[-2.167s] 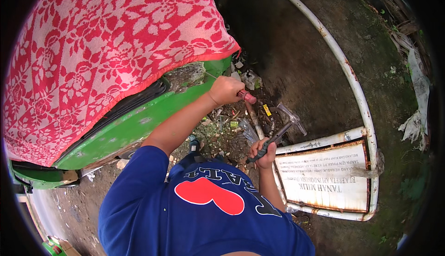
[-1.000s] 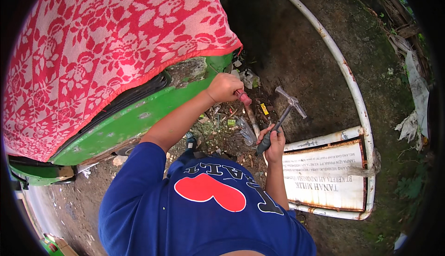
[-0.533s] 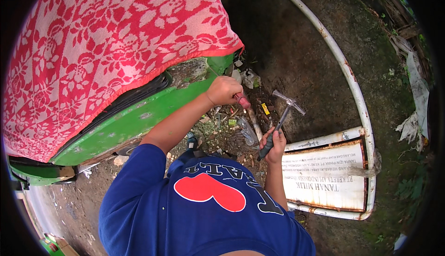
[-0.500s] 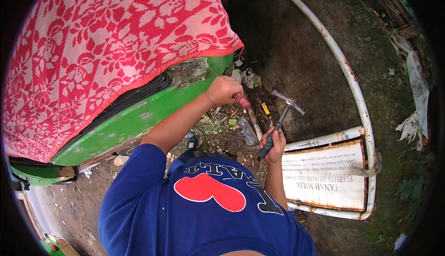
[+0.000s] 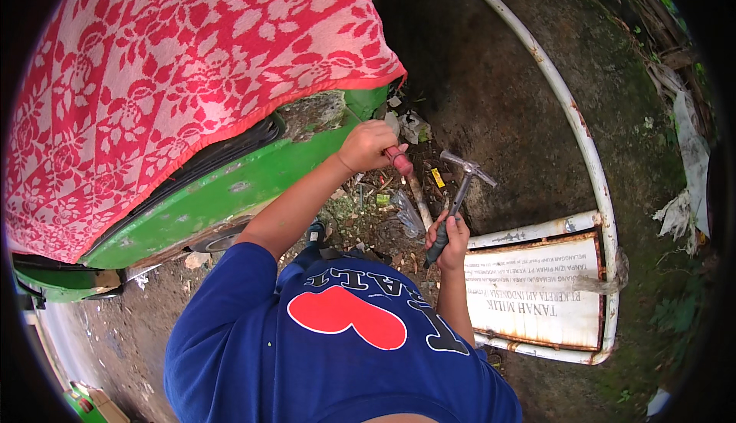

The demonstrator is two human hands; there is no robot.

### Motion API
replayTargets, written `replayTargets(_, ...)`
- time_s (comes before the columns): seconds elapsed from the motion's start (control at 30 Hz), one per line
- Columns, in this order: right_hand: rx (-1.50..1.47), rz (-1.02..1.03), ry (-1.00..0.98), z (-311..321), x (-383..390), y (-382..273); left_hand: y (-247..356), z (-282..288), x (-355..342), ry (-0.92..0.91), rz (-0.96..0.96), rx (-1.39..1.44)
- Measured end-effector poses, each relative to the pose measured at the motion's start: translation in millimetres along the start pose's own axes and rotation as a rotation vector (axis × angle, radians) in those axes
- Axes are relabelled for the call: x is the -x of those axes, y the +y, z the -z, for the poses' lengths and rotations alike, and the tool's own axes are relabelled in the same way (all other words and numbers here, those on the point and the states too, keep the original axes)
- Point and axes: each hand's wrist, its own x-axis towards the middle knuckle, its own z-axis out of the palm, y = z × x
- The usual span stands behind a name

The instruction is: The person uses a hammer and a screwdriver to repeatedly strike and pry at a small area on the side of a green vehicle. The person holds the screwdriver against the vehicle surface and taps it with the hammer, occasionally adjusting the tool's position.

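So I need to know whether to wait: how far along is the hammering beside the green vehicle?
Mid-job, it seems. Done: nothing plainly finished shows; the green panel has a bare grey patch at its corner. In hand: the left hand grips a red-handled tool pointing into the debris, and the right hand holds a hammer raised beside it. Left: cannot be judged.

Bare dark earth (image 5: 491, 78) fills the upper right of the frame in dull outdoor light. A white pipe frame (image 5: 571, 116) curves down the right side around a rusty-edged white sign (image 5: 537, 308). A red-and-white floral cloth (image 5: 169, 78) drapes a green vehicle body (image 5: 222, 201) at left.
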Motion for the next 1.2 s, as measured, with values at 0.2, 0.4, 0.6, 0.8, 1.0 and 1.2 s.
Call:
replayTargets(0.2, 0.021, -0.028, -0.013, -0.3, 0.9, 2.1, 9.3, 5.7, -3.9, 0.042, 0.243, 0.243)
replayTargets(0.4, 0.018, -0.041, -0.017, -1.0, 1.9, 0.9, 10.2, 13.5, -11.2, -0.038, 0.112, 0.157)
replayTargets(0.6, 0.015, -0.05, -0.019, -1.9, 4.4, -1.7, 10.3, 13.6, -10.8, -0.019, 0.078, 0.099)
replayTargets(0.8, 0.007, -0.047, -0.004, 0.6, 8.0, -1.2, 11.3, 15.5, -6.5, -0.012, 0.085, 0.07)
replayTargets(1.0, 0.008, -0.055, -0.004, -0.9, 10.4, -0.8, 10.3, 15.7, 0.9, 0.001, 0.089, 0.059)
replayTargets(1.2, 0.027, -0.046, -0.03, 0.7, 12.1, 1.4, 8.9, 14.1, 4.0, 0.018, 0.061, 0.064)
